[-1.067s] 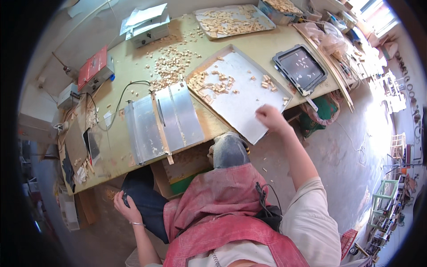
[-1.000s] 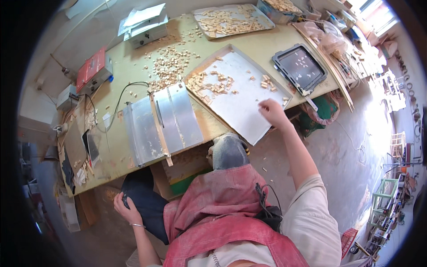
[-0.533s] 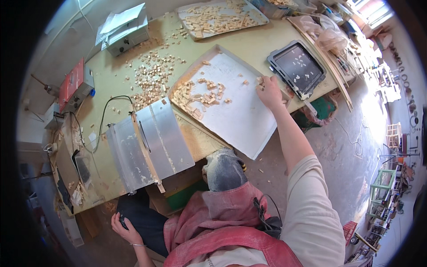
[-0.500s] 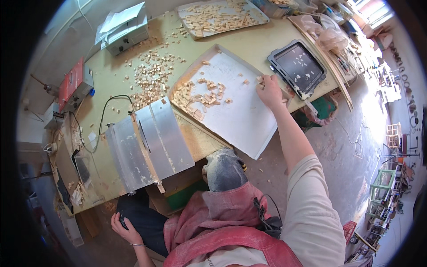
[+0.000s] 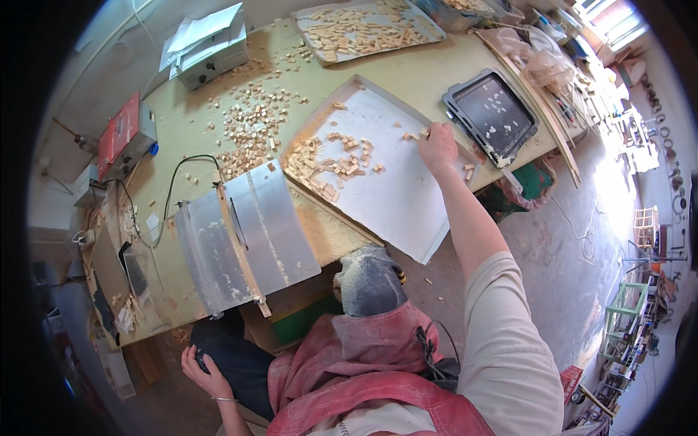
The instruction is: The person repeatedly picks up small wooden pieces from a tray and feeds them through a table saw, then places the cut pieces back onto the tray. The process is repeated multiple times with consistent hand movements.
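Red apron cloth [image 5: 371, 400] lies nearest; beside the left thigh [image 5: 236, 356], the left hand [image 5: 208, 376] curls its fingers round a small dark object [image 5: 201, 360]. Beyond, the right hand [image 5: 438, 147] meets wooden blocks [image 5: 409, 136] toward the right side of a white tray [image 5: 400, 200]; whether its fingers grip any cannot be told. Farther, similar blocks [image 5: 349, 33] cover a second tray [image 5: 385, 51].

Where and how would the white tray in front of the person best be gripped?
Probably by the near corner of the white tray, reached from the person's side, above and below: it juts past the edge of the table and is bare, while the wooden blocks lie farther in.
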`<state>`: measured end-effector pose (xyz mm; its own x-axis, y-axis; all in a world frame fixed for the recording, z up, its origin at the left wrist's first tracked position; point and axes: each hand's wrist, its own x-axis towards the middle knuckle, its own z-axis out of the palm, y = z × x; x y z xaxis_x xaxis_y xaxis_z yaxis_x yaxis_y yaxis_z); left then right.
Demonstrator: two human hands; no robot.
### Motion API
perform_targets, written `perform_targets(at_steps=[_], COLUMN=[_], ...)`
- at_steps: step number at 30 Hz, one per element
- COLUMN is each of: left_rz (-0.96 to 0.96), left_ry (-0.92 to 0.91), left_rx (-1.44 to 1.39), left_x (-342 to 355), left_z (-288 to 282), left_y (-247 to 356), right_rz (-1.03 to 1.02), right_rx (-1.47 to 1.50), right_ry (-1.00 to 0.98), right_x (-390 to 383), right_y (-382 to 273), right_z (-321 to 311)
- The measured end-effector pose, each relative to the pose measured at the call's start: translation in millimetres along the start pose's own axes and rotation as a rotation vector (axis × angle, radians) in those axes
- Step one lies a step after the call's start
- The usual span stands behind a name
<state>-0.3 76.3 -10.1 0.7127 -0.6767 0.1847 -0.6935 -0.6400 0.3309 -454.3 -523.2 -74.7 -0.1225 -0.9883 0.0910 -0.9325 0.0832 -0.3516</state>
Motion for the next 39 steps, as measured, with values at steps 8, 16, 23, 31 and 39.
perform_targets(at_steps=[8,16,23,31,39], left_rz=[-0.004,-0.015,0.004,0.006,0.011], left_ry=[-0.005,-0.004,0.006,0.009,0.011], left_rx=[-0.002,-0.005,-0.009,0.001,-0.011], left_x=[-1.6,-0.8,-0.2,-0.8,0.1], left_z=[-0.1,-0.8,0.0,0.1,0.0], left_y=[-2.5,1.8,-0.4,0.2,2.2], right_rz=[-0.157,-0.309,-0.178,-0.327,-0.225], right_rx=[-0.020,-0.104,0.183,0.123,0.062], right_ry=[-0.020,-0.042,0.025,0.046,-0.132], right_x=[-11.3,-27.8,-57.9,-25.3,-9.6], right_y=[-17.2,-13.8,31.8,44.9,18.5], right_z=[-1.4,-3.6,-22.4,-19.9,-11.5])
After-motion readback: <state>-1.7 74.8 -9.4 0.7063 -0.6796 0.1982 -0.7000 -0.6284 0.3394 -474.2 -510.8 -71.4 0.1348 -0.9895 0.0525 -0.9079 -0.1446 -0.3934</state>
